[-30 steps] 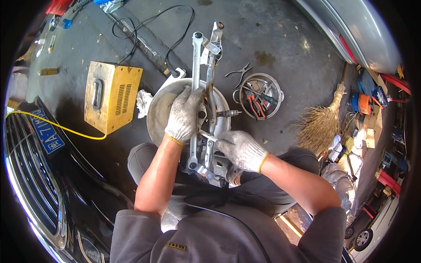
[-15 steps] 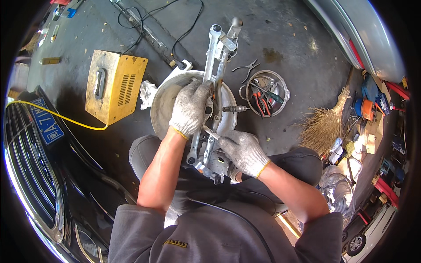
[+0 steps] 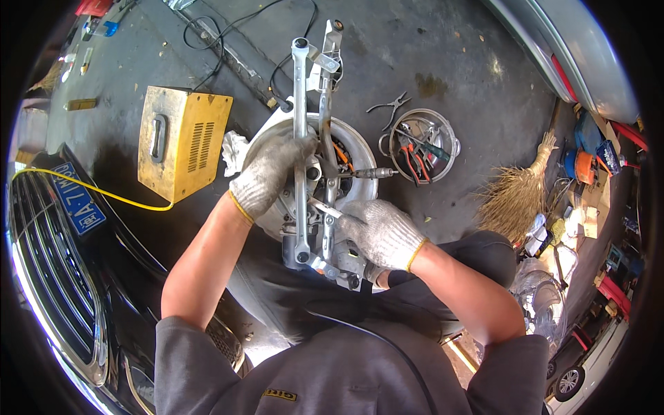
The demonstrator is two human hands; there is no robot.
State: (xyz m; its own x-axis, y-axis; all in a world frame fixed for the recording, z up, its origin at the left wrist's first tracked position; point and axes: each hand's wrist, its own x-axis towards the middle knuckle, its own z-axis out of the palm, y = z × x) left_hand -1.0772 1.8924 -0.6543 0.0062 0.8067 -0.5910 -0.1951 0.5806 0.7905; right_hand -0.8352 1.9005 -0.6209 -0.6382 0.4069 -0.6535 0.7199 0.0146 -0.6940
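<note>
A wiper linkage (image 3: 300,90) of long silver metal bars stands over a large round metal pan (image 3: 363,149), close to my knees. A short dark shaft (image 3: 370,173) juts out from its right side. My left hand (image 3: 266,173), in a grey-white knit glove, has its fingers closed round the left bar. At the lower part of the linkage my right hand (image 3: 380,232), gloved alike, pinches a slim silver wrench (image 3: 324,207), its far end against the bars. The wrench's head is partly hidden. Something orange (image 3: 343,155) shows inside the pan.
To the right lie pliers (image 3: 391,102) beside a metal pot (image 3: 453,149) of hand tools. A yellow metal box (image 3: 187,142) stands at the left, near a black car's grille (image 3: 55,256). A straw broom (image 3: 515,200) and clutter lie at the right; a silver car (image 3: 581,55) is beyond.
The linkage has tilted and shifted to the left at its top. My left hand has moved left and lower with it; my right hand stays nearly in place with the wrench.
</note>
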